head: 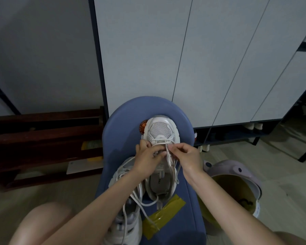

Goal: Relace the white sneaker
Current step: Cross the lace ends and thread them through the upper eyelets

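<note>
The white mesh-toed sneaker (160,138) lies on the blue padded stool (120,124), toe pointing to the far rounded edge and heel toward the person, its opening and insole showing. The white flat shoelace (168,156) already crosses the lowest eyelets near the toe, and loose ends trail back over the tongue and off the near side. The left hand (148,156) has its fingers curled over the sneaker's left eyelet row, thumb pressing toward the lace, while the right hand (184,154) pinches a strand of the lace between thumb and forefinger just above the middle of the shoe. This looks like an early stage, with most eyelets apparently unthreaded; the next move probably calls for steering the pinched end into the next free eyelet and drawing it snug without twisting it. Beside it at the near left edge lies a second white sneaker (125,221) with tangled laces, and a strip of yellow tape (163,216) crosses the near part of the seat. To the right on the floor stands a lilac plastic bucket (237,175); behind are pale cabinet doors (184,59) and a dark wooden rack (42,138).
</note>
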